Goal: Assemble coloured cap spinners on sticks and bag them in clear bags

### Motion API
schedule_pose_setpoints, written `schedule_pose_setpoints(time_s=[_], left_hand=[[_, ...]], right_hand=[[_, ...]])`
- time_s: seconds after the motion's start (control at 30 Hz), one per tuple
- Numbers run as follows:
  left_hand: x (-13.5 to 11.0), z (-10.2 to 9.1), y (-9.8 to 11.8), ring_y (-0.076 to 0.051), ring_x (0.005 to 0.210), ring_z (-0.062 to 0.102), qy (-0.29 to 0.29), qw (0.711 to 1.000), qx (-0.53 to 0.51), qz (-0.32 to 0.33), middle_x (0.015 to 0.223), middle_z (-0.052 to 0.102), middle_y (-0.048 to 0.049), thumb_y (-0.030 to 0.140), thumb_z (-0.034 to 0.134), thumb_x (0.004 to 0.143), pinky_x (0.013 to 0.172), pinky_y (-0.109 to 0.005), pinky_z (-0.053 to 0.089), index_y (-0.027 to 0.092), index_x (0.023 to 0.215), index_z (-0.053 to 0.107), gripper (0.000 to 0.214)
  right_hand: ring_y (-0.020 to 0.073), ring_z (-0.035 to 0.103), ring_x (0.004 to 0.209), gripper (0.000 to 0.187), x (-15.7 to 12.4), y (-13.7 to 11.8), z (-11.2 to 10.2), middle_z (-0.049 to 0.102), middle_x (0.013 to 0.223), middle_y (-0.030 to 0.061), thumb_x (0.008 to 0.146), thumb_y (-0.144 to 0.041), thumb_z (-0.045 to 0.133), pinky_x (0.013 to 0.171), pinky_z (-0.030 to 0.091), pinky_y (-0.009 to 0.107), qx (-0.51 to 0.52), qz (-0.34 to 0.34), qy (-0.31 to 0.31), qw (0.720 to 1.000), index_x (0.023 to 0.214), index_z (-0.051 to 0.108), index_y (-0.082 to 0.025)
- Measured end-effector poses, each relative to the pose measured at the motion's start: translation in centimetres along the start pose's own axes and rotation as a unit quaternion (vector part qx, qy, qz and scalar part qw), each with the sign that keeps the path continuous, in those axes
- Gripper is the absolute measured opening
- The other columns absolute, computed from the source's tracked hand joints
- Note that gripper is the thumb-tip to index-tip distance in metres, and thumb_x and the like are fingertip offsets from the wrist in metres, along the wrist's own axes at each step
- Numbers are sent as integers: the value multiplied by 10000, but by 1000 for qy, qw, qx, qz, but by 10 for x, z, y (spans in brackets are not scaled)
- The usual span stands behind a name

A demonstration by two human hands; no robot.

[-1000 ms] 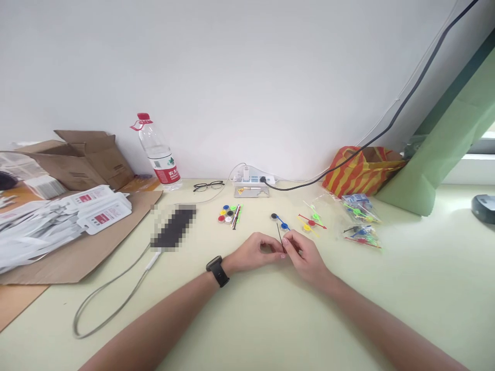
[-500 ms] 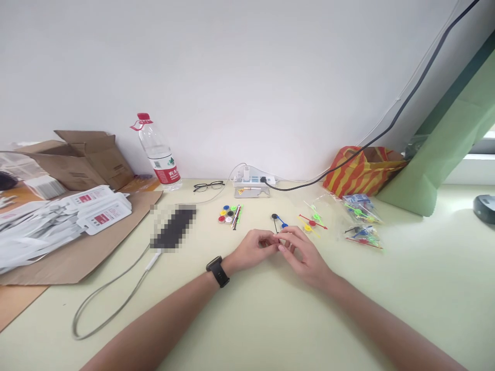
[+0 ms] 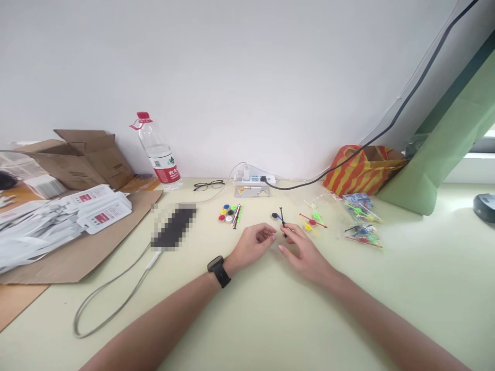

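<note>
My right hand [image 3: 305,255] is beside a thin black plastic arrow [image 3: 282,217], which stands out between its fingertips. The thumb of that hand is held apart, below the fingers. To its left, my left hand [image 3: 253,245] is loosely curled, with a small gap between thumb and fingertips and nothing visible in it. Just beyond the hands lie a black disc [image 3: 274,216] and a blue arrow piece [image 3: 279,217], partly behind the black arrow. Red, yellow and green arrow spinners [image 3: 312,223] lie to the right.
Coloured discs [image 3: 221,219] and a bundle of thin arrows [image 3: 236,216] lie left of centre. Packed bags [image 3: 363,237] and a striped bag [image 3: 359,172] are at right. A phone [image 3: 176,226], cable [image 3: 83,309], bottle [image 3: 166,167], glasses [image 3: 209,186] and power strip [image 3: 253,178] surround the area.
My hands have moved slightly apart from touching fingertips. The black arrow has come away from the black disc and now stands at my right fingertips.
</note>
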State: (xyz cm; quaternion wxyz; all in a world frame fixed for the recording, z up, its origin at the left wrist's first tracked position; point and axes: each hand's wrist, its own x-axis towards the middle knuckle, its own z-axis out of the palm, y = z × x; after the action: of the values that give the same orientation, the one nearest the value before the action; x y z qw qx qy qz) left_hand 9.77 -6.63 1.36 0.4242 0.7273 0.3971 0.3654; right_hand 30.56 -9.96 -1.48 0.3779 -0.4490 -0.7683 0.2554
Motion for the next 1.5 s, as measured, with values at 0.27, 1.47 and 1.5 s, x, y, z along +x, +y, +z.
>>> schedule_pose_setpoints(time_s=[0.27,1.47,1.5], left_hand=[[0,0,1,-167,776,644,-10,1000,26,6,923,757,-56,362,655,914,700,-281,501,173,985,746,222],[0,1,0,-171,769,645,-9,1000,12,23,872,749,-47,365,639,918,688,-281,492,172,939,743,220],[0,1,0,-172,772,647,-7,1000,11,22,872,748,-47,367,640,917,686,-281,492,173,940,742,220]], right_hand=[[331,432,1435,524,0,13,1,483,1534,152,972,-424,571,1157,442,538,-60,39,3,997,1449,565,-208],[230,654,799,406,13,21,-6,666,1297,166,906,-453,637,716,581,407,-58,23,68,996,1195,717,-179],[228,650,789,390,14,18,-7,682,1260,161,906,-453,636,702,572,398,-56,23,71,996,1169,723,-179]])
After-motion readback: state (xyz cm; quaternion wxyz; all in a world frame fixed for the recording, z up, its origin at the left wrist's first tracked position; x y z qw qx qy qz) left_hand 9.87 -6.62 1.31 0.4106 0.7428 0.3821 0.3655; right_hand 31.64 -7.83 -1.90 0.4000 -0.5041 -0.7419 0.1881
